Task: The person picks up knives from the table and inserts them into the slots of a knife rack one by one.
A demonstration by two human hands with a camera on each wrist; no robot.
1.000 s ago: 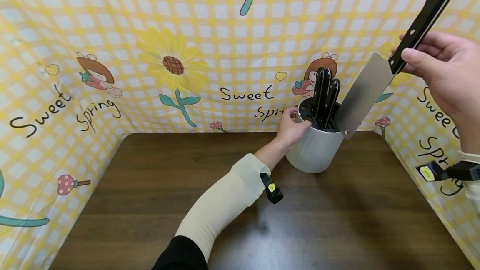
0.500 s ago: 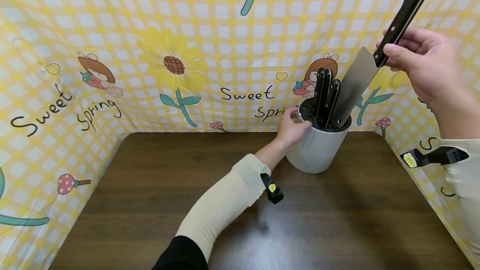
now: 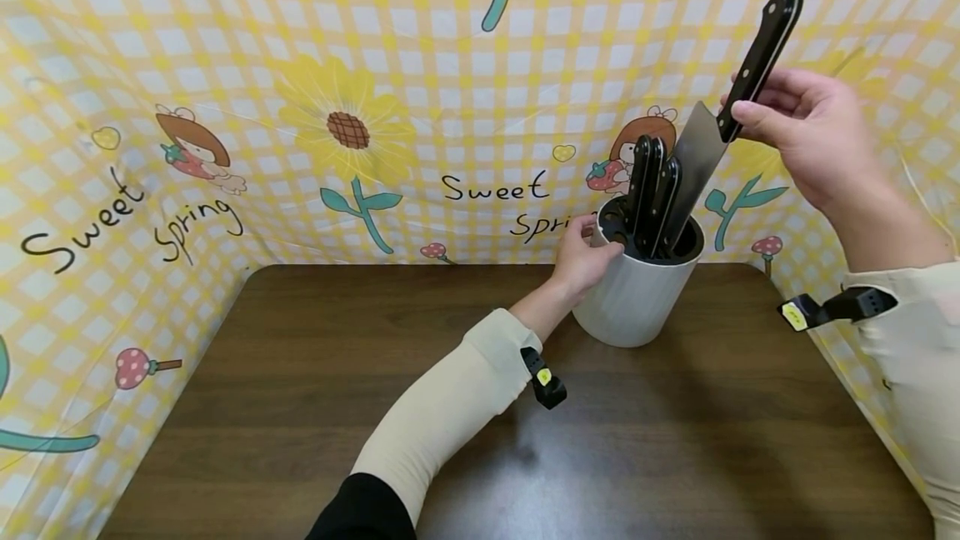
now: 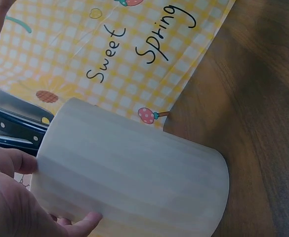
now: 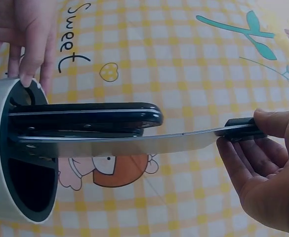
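A light grey, round knife block (image 3: 633, 302) stands upright at the back right of the table. My left hand (image 3: 583, 263) grips its left side, thumb at the rim and fingers around the wall. Black-handled knives (image 3: 651, 194) stand in its slotted black top. My right hand (image 3: 813, 127) pinches the lower part of a cleaver's black handle between thumb and fingers. The wide steel blade of this cleaver (image 3: 701, 158) tilts down to the left, its lower end at the slots beside the other handles. In the right wrist view the blade (image 5: 179, 143) shows nearly edge-on.
The dark wooden table (image 3: 337, 373) reaches from the block to the front. A yellow checked cloth (image 3: 465, 90) with flowers and lettering hangs behind it and at both sides. A wide dark opening (image 5: 33, 185) shows in the block's top.
My right hand has moved left and slightly down with the cleaver, bringing the blade from beyond the block's right rim to the slots beside the knife handles. My left hand keeps its place.
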